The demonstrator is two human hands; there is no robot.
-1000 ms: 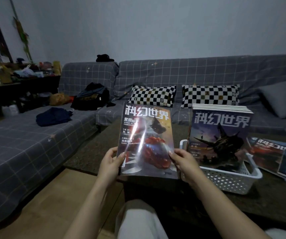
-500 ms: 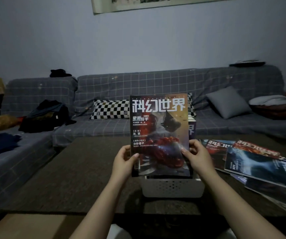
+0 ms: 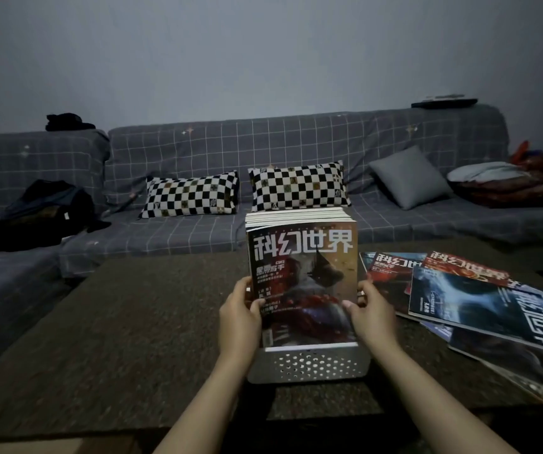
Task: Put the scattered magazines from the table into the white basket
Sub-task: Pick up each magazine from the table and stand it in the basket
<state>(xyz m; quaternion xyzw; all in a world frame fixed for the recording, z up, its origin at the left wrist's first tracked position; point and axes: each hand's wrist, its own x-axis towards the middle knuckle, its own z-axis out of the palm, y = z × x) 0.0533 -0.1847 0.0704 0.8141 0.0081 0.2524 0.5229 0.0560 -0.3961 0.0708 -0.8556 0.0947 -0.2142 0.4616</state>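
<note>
While both hands gripped it, the front magazine (image 3: pixel 301 280) stood upright in the white basket (image 3: pixel 309 363), its cover facing the camera and its lower edge sunk behind the basket's perforated near wall. The left hand (image 3: pixel 239 317) clasped the magazine's left edge, thumb laid across the cover, and the right hand (image 3: pixel 373 317) clasped the right edge the same way. Directly behind it, a row of upright magazines (image 3: pixel 296 215) showed only their pale top edges, packed close against the front one and in the same basket. The basket sat on the dark desk (image 3: pixel 152 322), near its front edge. To the right of the basket, several scattered magazines (image 3: pixel 480 309) lay flat on the desk in an overlapping fan, the nearest one just beside the right hand; how many there were could not be told. Beyond the desk ran a grey checked sofa (image 3: pixel 296 142) holding 2 black-and-white checkered cushions (image 3: pixel 191 194), a plain grey cushion (image 3: pixel 409 176) and a dark heap of clothes (image 3: pixel 39 213) toward its left end.
</note>
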